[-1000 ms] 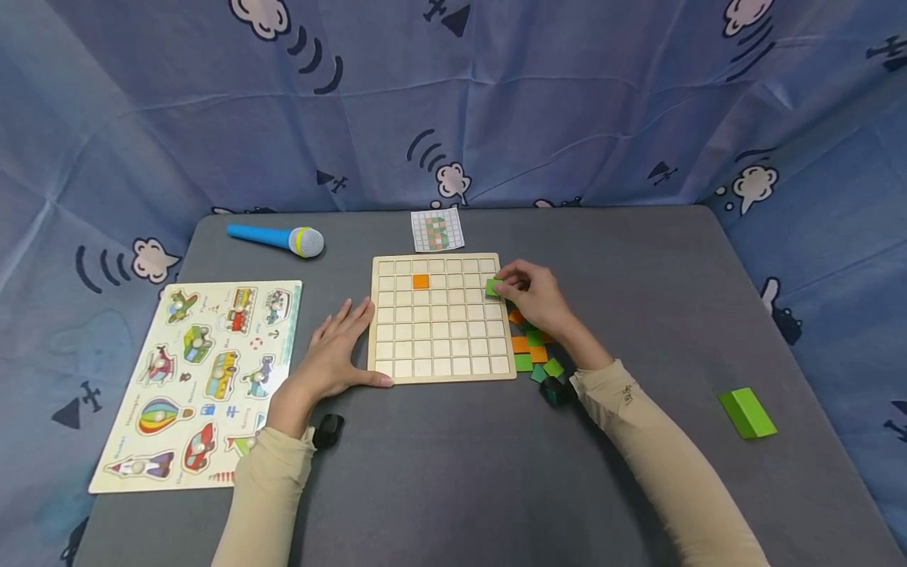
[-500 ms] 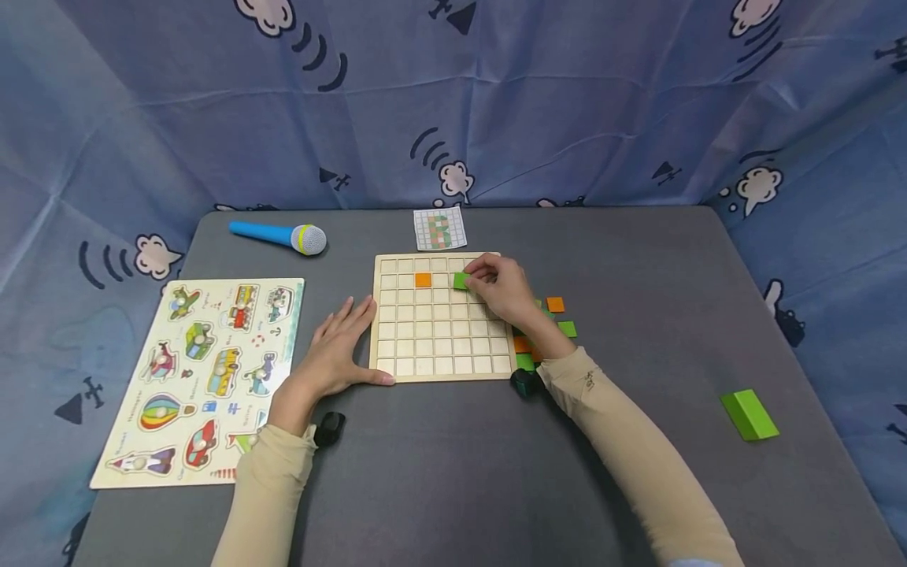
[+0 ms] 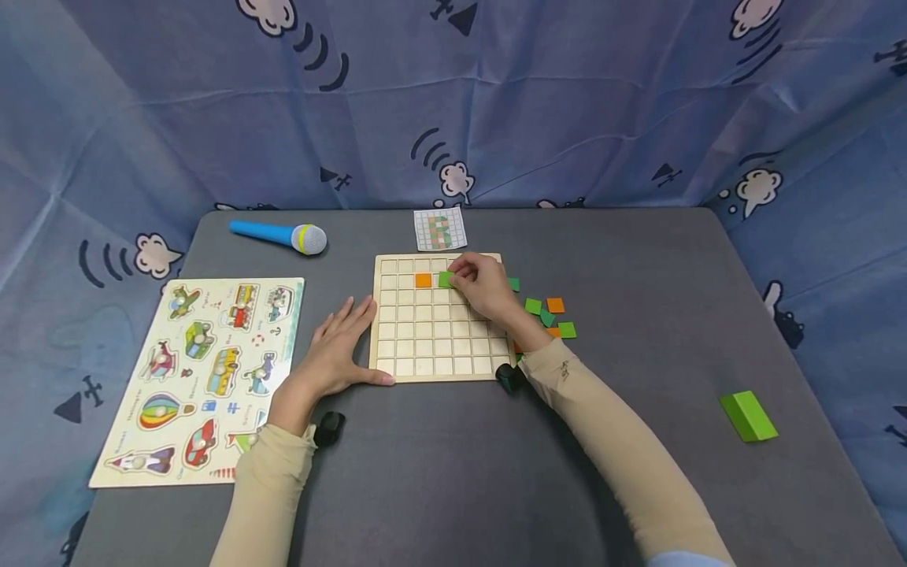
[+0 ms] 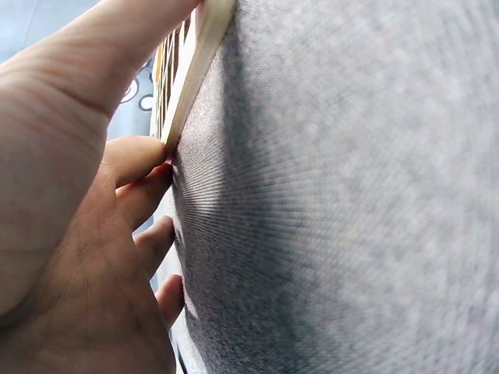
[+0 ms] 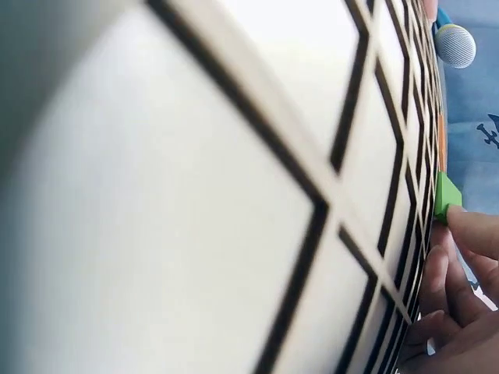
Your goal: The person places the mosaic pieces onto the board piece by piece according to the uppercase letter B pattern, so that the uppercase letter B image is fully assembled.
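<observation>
A wooden grid board (image 3: pixel 434 346) lies flat at the middle of the table, with an orange square tile (image 3: pixel 423 280) in one cell of its second row. My right hand (image 3: pixel 489 291) pinches a light green square tile (image 3: pixel 445 279) between thumb and fingers, just right of the orange one. In the right wrist view this green tile (image 5: pixel 447 195) is low over the grid; whether it touches the board, I cannot tell. My left hand (image 3: pixel 336 350) is spread against the board's left side, its index fingertip at the left edge and thumb along the near corner.
Several loose green and orange tiles (image 3: pixel 556 305) lie right of the board, partly behind the right forearm. A printed pattern card (image 3: pixel 440 229) lies beyond it. Leftward are a vehicle puzzle board (image 3: pixel 205 378) and a toy microphone (image 3: pixel 278 236). A green block (image 3: pixel 749 416) sits far right.
My right hand has carried the green tile leftward from the board's right edge to beside the orange tile, uncovering more loose tiles. The left hand stays on the board.
</observation>
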Action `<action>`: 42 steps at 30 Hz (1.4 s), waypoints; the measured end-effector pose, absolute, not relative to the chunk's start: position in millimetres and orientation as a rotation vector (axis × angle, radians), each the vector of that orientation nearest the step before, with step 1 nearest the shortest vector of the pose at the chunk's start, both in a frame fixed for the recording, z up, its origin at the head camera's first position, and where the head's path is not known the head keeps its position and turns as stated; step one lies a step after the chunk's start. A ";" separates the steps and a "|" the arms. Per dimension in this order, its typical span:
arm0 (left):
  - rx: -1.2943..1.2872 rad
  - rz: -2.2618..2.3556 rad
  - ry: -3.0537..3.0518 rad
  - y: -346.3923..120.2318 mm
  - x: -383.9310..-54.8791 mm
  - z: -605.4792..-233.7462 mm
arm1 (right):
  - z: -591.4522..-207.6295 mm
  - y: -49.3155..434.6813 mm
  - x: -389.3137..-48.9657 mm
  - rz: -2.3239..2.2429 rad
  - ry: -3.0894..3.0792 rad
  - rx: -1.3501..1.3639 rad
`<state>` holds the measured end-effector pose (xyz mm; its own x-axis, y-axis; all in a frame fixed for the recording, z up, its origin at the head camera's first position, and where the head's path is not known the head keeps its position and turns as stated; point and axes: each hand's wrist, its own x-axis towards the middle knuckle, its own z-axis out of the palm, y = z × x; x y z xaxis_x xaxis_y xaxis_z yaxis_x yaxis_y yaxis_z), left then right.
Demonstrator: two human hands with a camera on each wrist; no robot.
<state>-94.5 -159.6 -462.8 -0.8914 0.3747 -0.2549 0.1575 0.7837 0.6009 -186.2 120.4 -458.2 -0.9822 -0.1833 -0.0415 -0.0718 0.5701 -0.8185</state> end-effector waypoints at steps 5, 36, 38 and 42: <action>0.406 0.840 2.615 -159.2 -94.9 -462.6 | -457.1 116.2 -188.3 -1.309 2.708 -0.235; 0.411 0.822 2.619 -158.3 -95.1 -460.5 | -440.3 171.4 -174.6 -1.254 2.535 -0.299; 0.412 0.816 2.622 -158.1 -95.0 -460.0 | -438.1 179.3 -173.2 -1.220 2.548 -0.305; 0.413 0.806 2.628 -157.8 -94.5 -460.3 | -438.7 196.7 -174.1 -1.180 2.564 -0.283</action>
<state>-94.5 -157.8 -460.3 -0.8925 0.3744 -0.2514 0.1690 0.7945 0.5832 -174.1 196.7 -438.7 -0.9346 -0.3007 -0.1900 -0.0512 0.6424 -0.7646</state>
